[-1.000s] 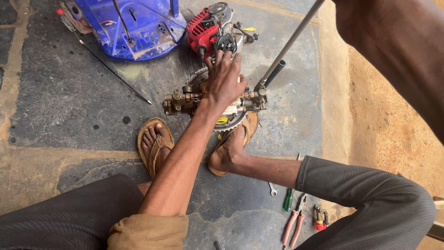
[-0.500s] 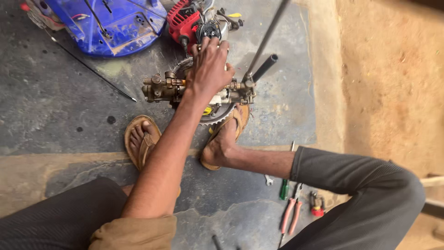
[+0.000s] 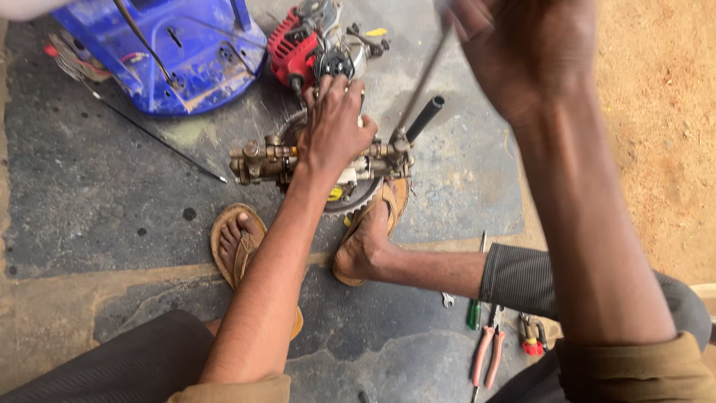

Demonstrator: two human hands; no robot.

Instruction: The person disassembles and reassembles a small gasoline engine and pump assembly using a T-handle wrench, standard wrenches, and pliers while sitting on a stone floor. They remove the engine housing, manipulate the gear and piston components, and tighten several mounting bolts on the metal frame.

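L hand (image 3: 335, 127) clamped on brass pump (image 3: 261, 160), axis left-right; R hand (image 3: 522, 52) grips tilted rod (image 3: 421, 86).

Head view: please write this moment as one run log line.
left hand: pressing on brass pump | right hand: raised, gripping metal rod | foot: bracing pump

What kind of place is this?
Likely an informal outdoor repair spot on the ground: a brass pump assembly under the left hand, a red small engine behind it, and pliers lying on a dark mat beside sandy soil.
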